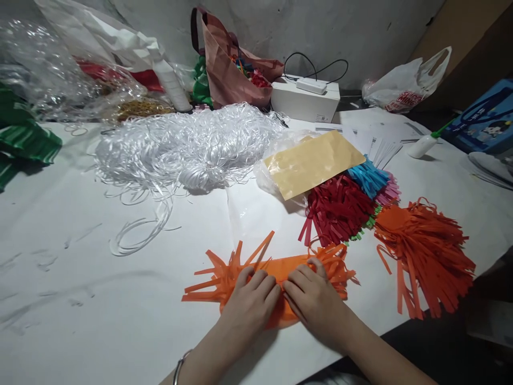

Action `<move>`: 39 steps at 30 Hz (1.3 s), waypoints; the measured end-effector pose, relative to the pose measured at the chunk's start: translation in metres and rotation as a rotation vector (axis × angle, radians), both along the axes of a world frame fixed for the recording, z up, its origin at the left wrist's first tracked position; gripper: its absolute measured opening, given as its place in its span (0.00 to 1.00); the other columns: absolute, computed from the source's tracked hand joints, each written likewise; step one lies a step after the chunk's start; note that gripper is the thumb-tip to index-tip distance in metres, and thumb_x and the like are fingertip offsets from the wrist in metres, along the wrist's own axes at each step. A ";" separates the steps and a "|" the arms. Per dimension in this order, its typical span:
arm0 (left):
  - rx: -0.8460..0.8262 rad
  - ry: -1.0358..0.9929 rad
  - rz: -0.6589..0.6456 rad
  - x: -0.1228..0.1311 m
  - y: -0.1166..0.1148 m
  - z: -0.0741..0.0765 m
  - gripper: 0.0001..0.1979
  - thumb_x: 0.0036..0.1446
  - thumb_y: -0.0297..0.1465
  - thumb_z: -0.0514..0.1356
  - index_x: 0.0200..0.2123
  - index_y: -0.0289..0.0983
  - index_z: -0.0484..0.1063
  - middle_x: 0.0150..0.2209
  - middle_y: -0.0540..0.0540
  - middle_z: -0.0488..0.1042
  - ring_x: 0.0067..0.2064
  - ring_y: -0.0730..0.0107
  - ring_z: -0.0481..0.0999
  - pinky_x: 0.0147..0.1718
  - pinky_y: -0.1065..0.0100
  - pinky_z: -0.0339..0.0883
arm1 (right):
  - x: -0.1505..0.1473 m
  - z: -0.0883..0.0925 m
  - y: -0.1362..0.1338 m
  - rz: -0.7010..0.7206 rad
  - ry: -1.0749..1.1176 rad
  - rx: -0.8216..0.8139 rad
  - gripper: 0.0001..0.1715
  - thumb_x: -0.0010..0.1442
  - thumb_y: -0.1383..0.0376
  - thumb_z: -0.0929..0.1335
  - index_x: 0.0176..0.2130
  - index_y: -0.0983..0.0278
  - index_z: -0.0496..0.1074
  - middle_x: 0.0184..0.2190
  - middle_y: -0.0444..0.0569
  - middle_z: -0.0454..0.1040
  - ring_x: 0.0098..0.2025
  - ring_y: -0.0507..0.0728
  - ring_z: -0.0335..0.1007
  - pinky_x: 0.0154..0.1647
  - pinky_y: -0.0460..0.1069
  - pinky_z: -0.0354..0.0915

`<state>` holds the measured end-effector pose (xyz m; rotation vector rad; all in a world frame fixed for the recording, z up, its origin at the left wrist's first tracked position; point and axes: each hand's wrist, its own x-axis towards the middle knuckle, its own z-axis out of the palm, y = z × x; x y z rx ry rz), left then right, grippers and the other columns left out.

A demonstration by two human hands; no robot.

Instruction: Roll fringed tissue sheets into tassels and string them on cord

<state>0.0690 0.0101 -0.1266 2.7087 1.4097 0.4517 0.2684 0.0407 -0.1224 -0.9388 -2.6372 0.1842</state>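
Observation:
A sheet of orange fringed tissue paper [286, 263] lies near the table's front edge, its cut strips spread out at the left and right ends. My left hand [255, 299] rests on its middle, fingers curled and pressed down on the paper. Close beside it, my right hand [310, 294] grips the same sheet with bent fingers, the thumbs hidden beneath. Between the hands the paper looks folded or rolled. To the right, a bunch of orange fringed paper [427, 256] reaches the table edge.
White ribbon [192, 144] is heaped behind my hands. Dark red fringed paper [340, 206], blue fringed paper [368, 176] and a tan card [315, 163] lie at centre right. Farther back are a pink bag [236, 75], a white box [306, 101] and a glue bottle [422, 145].

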 end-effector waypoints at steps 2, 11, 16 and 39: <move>0.030 -0.018 0.017 -0.005 -0.002 -0.003 0.11 0.60 0.18 0.53 0.35 0.38 0.72 0.32 0.48 0.75 0.35 0.61 0.69 0.47 0.54 0.58 | 0.004 -0.002 -0.001 0.014 -0.048 0.037 0.11 0.64 0.75 0.61 0.36 0.65 0.70 0.32 0.47 0.71 0.37 0.57 0.63 0.60 0.60 0.51; 0.011 -0.195 0.210 -0.020 -0.014 0.001 0.11 0.66 0.22 0.53 0.35 0.38 0.72 0.39 0.47 0.79 0.41 0.60 0.74 0.46 0.54 0.58 | 0.024 -0.014 -0.006 -0.225 0.132 0.027 0.13 0.68 0.75 0.60 0.38 0.64 0.71 0.44 0.51 0.75 0.52 0.60 0.68 0.64 0.62 0.48; -0.056 -0.074 0.330 -0.012 -0.006 0.007 0.13 0.66 0.25 0.51 0.30 0.37 0.71 0.36 0.45 0.75 0.37 0.60 0.73 0.40 0.55 0.59 | 0.007 -0.012 0.000 -0.380 0.050 0.038 0.09 0.66 0.73 0.63 0.34 0.63 0.68 0.43 0.53 0.75 0.51 0.62 0.68 0.64 0.65 0.48; -0.012 -0.145 0.104 -0.006 -0.001 0.001 0.13 0.59 0.17 0.52 0.33 0.39 0.72 0.32 0.48 0.74 0.37 0.61 0.69 0.50 0.50 0.59 | -0.017 -0.005 -0.001 0.009 -0.039 -0.005 0.09 0.62 0.76 0.64 0.33 0.63 0.68 0.32 0.47 0.70 0.38 0.58 0.63 0.58 0.60 0.51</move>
